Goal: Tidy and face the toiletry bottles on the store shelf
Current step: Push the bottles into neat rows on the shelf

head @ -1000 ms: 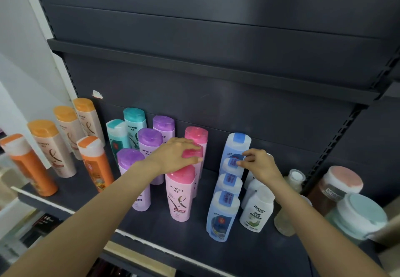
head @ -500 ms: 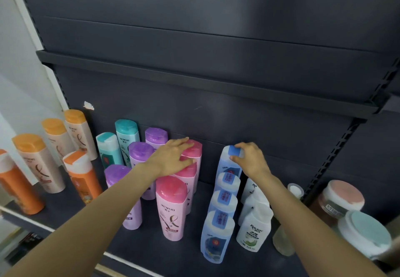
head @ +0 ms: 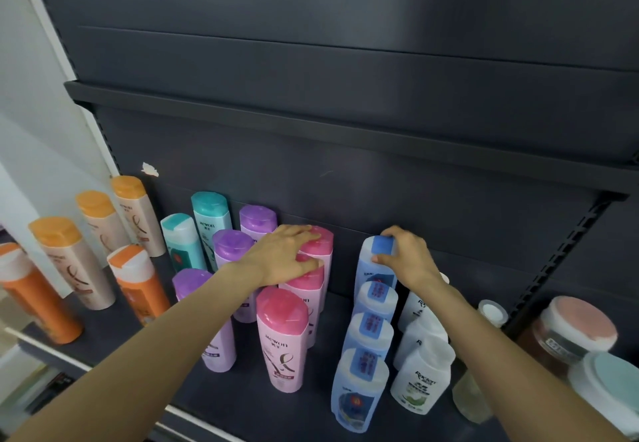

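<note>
Smooth glossy plastic bottles stand on the dark matte shelf [head: 114, 334], oval-topped with flip caps. My left hand [head: 281, 258] lies palm-down, fingers spread over the pink caps of the back two pink bottles [head: 316, 246] near the shelf's back wall, resting rather than clamped. My right hand [head: 408, 258] pinches the blue cap of the rearmost pale blue bottle [head: 375, 265], thumb in front and fingers curled behind. The front pink bottle [head: 283, 338] reads something like "MEWON", and the white bottle [head: 423, 379] by the front edge says "Rocler", I think.
</note>
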Available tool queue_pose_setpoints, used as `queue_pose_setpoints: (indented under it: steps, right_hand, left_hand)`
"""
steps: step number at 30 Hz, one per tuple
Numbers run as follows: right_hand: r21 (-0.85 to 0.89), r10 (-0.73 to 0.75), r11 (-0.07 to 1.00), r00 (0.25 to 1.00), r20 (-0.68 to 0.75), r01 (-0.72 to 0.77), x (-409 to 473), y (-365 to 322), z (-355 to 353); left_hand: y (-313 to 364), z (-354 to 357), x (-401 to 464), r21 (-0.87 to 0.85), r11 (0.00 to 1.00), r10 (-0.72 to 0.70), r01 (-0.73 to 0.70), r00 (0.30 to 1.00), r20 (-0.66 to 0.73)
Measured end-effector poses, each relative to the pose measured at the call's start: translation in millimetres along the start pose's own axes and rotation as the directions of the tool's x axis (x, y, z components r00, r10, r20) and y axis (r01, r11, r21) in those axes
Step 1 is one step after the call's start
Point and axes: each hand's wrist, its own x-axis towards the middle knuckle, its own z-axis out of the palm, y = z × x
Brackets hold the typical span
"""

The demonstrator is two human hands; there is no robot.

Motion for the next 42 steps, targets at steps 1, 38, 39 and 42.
queue_pose_setpoints:
  steps: [1,38,39,42]
  right_hand:
    - [0.007,-0.015,1.000,1.000,-0.017,0.015,-1.2,-2.2,-1.8]
    - [0.959,0.093,0.137,0.961,-0.262,0.248,-81.9,-70.1,-147.0]
    - [0.968,0.090,0.114,0.968,-0.235,0.224,-82.9,-68.4,-146.5]
    - [0.981,0.112,0.102,0.978,-0.174,0.163,-85.8,-65.6,-147.6]
  left_hand:
    - [0.8,-1.5,0.8,0.005,1.000,-0.006,0.006,1.000,0.010]
    - [87.5,-97.7,-46.7,-0.955,-0.154,-0.431,-0.252,0.887,-0.164]
    - [90.3,-98.8,-49.9,-0.941,-0.113,-0.470,-0.319,0.851,-0.232]
    - [92.1,-99.5,-59.8,-0.903,0.081,-0.483,-0.422,0.776,-0.406]
